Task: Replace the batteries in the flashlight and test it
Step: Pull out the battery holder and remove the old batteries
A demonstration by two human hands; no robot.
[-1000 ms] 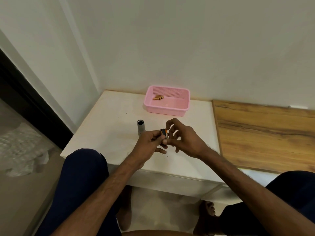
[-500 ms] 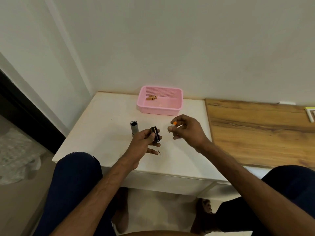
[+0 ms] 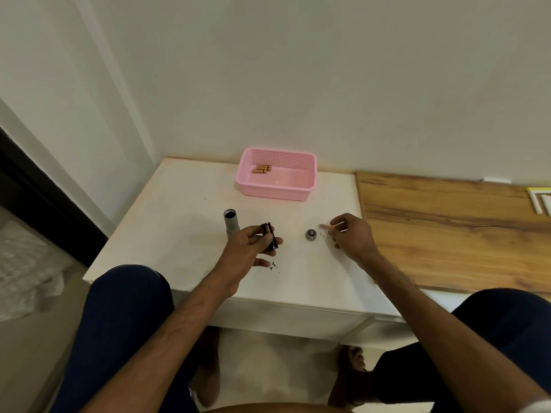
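Observation:
My left hand point(image 3: 244, 251) grips a black battery holder point(image 3: 269, 236) with batteries in it, just above the white table point(image 3: 167, 234). My right hand point(image 3: 353, 236) pinches a single battery point(image 3: 325, 226), blurred, low over the table to the right. Between the hands a round grey flashlight end cap point(image 3: 310, 234) lies on the table. The grey flashlight body point(image 3: 231, 222) stands with its open end up, just left of my left hand. A pink basket point(image 3: 275, 174) at the back of the table holds several gold batteries point(image 3: 261, 169).
A wooden board point(image 3: 447, 228) adjoins the white table on the right, with white sticks point(image 3: 541, 202) at its far right edge. Small dark specks point(image 3: 274, 266) lie on the table near my left hand. My knees sit under the table's front edge.
My right hand pulled a battery out of the holder and moved it right and down toward the table. My left hand stayed in place with the holder. The end cap has come into view.

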